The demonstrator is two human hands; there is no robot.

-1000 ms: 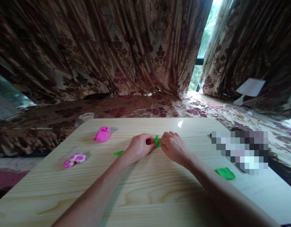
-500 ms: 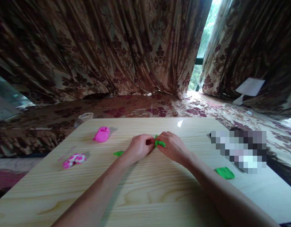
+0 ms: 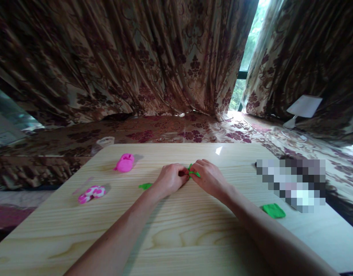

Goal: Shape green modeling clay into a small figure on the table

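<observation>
My left hand (image 3: 171, 178) and my right hand (image 3: 209, 176) meet near the middle of the wooden table (image 3: 176, 234). Both pinch a small green clay piece (image 3: 193, 172) between their fingertips, just above the tabletop. Most of that piece is hidden by the fingers. A small green clay scrap (image 3: 144, 186) lies just left of my left wrist. A flat green clay slab (image 3: 273, 210) rests to the right of my right forearm.
A pink clay lump (image 3: 124, 163) sits at the far left of the table. Nearer me lies a pink and white clay piece (image 3: 92, 193) beside a thin pink strip (image 3: 82, 185). A blurred object (image 3: 291, 184) lies at the right edge. Patterned curtains (image 3: 136, 57) hang behind.
The green clay piece looks more squeezed and more hidden between the fingertips than a second ago. The hands have barely shifted.
</observation>
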